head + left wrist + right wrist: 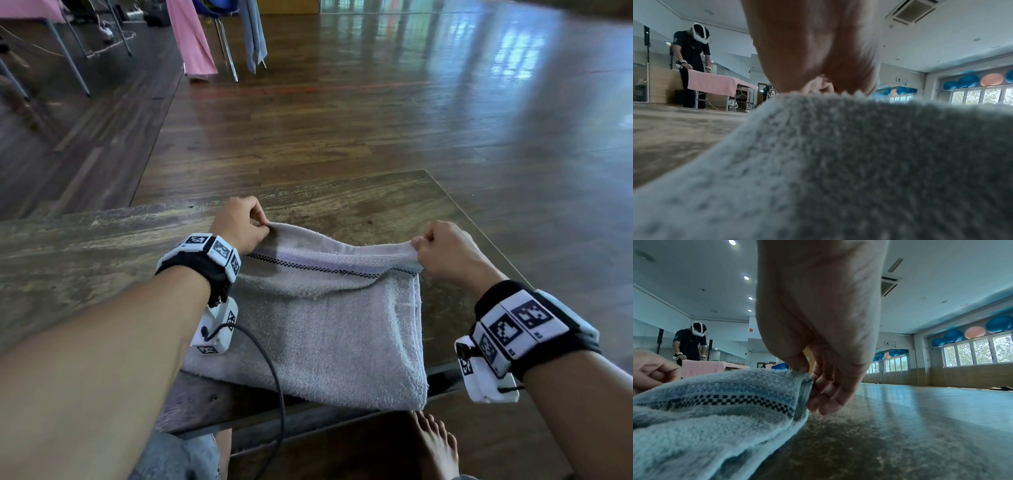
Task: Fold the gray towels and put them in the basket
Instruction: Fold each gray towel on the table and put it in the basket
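Note:
A gray towel [322, 325] with a black checkered stripe lies folded on the wooden table [102, 246], its near edge hanging over the table's front. My left hand [239, 222] pinches the towel's far left corner, lifted a little off the table. My right hand [442, 250] pinches the far right corner at the same height. The right wrist view shows thumb and fingers [818, 386] closed on the towel's [715, 410] striped edge. In the left wrist view the towel [838, 162] fills the lower frame and hides most of my left hand [818, 87]. No basket is in view.
The table's right edge [479, 219] runs close to my right hand; bare tabletop lies left and beyond the towel. A chair draped with pink and gray cloth [219, 34] stands across the wooden floor. Another person [690, 344] works at a pink-covered table far off.

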`<state>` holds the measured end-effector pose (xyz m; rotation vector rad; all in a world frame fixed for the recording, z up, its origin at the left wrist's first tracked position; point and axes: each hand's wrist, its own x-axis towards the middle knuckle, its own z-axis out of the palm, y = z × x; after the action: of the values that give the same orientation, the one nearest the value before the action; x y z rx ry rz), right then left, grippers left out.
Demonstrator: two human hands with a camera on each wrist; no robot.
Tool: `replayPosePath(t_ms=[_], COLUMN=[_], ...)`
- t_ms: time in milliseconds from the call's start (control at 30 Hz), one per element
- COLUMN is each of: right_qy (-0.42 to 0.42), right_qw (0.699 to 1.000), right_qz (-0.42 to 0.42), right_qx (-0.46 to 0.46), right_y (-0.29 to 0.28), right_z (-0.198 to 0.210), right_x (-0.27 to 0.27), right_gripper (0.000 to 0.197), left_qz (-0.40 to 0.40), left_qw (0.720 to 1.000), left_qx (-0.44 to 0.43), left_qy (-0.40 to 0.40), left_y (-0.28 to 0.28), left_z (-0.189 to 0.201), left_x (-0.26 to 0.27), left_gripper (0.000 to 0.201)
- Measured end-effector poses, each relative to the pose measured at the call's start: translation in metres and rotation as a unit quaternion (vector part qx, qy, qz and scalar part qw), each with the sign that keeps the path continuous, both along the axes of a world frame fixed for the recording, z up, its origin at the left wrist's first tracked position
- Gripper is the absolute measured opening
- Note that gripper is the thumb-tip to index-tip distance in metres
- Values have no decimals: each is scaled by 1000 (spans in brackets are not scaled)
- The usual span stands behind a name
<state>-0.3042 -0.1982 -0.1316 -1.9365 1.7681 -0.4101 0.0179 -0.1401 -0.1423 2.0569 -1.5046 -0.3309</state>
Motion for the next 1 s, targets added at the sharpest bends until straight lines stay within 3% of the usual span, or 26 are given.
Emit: replayPosePath(t_ms=[200,367,567,700,867,1000], right_qy=[-79,-195,-350,-370,-391,-376], right_qw=[995,965,917,911,895,893], right_qz=[-27,-58,-10,12,27,42], right_qx=[-59,-165,-190,-181,-214,-244], right_y=[-7,-14,-4,8,30,50], right_z=[7,21,46,74,119,145], right_x=[-4,1,-8,-9,-7,-10], right_gripper=[19,7,26,30,10,17], left_qz=[14,22,-13,-24,-36,-67], left_qw=[999,997,995,994,982,979], left_qx=[-29,-47,-74,-75,-158,-162], left_qy=[10,55,66,74,96,100], left_y=[7,18,52,85,124,148], left_z=[10,38,87,114,151,179], left_x=[8,17,28,30,26,24], left_gripper=[9,16,18,15,15,12])
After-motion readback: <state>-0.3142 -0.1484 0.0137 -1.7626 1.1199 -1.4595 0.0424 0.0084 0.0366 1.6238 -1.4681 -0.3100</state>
